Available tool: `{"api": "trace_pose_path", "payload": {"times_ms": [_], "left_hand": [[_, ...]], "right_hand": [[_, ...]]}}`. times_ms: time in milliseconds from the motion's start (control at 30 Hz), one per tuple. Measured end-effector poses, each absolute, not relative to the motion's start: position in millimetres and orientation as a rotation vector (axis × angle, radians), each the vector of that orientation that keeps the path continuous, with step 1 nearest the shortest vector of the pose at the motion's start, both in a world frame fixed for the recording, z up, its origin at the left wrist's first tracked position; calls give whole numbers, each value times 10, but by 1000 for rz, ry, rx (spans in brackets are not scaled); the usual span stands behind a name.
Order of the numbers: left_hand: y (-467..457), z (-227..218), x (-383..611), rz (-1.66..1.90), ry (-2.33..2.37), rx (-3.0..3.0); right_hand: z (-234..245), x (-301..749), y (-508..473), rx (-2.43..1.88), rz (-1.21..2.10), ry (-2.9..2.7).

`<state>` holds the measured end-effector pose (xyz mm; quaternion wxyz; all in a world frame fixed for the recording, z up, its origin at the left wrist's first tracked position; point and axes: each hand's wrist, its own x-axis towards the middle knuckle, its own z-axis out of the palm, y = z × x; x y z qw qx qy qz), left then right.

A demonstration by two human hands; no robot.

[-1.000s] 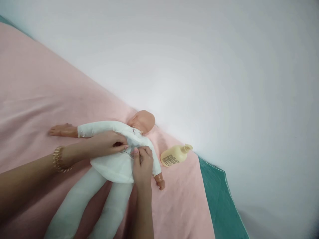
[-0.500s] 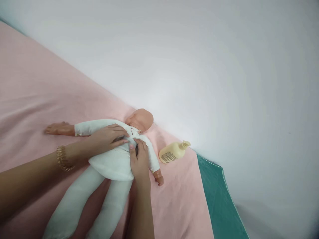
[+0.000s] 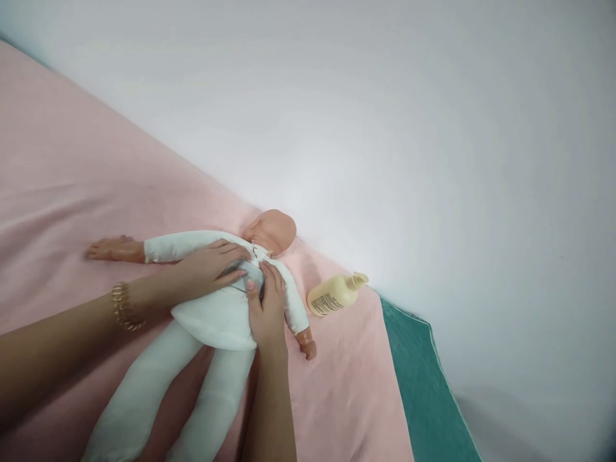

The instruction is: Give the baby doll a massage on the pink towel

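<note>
A doll (image 3: 214,321) with a white cloth body lies on its back or front, I cannot tell which, its arms spread. Its head (image 3: 276,230) is smooth and skin-toned. My left hand (image 3: 209,269) rests on the doll's chest with fingers stretched out. From the other side, my right hand (image 3: 269,305) lies along the chest, fingers extended and thumb apart. Between the hands shows a smooth grey patch (image 3: 248,276) on the torso; both hands touch its edges, and part of it is hidden under them.
A pale yellow pump bottle (image 3: 334,295) lies tilted near the doll's right-hand arm in the view. Pink cloth (image 3: 351,378) covers the surface, and a green cloth (image 3: 414,359) shows beyond its edge. A white wall (image 3: 385,128) rises behind.
My right hand has shifted slightly to the left, its thumb moving down and left. More of the grey patch shows between my hands. The doll and bottle stay in place.
</note>
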<state>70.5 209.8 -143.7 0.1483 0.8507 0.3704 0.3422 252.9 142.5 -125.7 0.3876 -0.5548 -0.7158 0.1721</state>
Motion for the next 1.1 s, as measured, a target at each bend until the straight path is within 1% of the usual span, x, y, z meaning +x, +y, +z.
{"api": "trace_pose_path", "payload": {"times_ms": [200, 800, 933, 1100], "left_hand": [[2095, -1456, 706, 948, 1070, 2435], [2103, -1480, 706, 954, 1071, 2347], [2093, -1450, 685, 991, 1062, 2315], [2001, -1356, 626, 1127, 1033, 2264]], "right_hand": [[-1285, 2543, 1451, -1478, 482, -1862], [-1328, 2554, 1462, -1430, 481, -1862], [-1310, 2561, 1442, -1344, 466, -1748], [-1275, 2588, 1358, -1289, 413, -1540]]}}
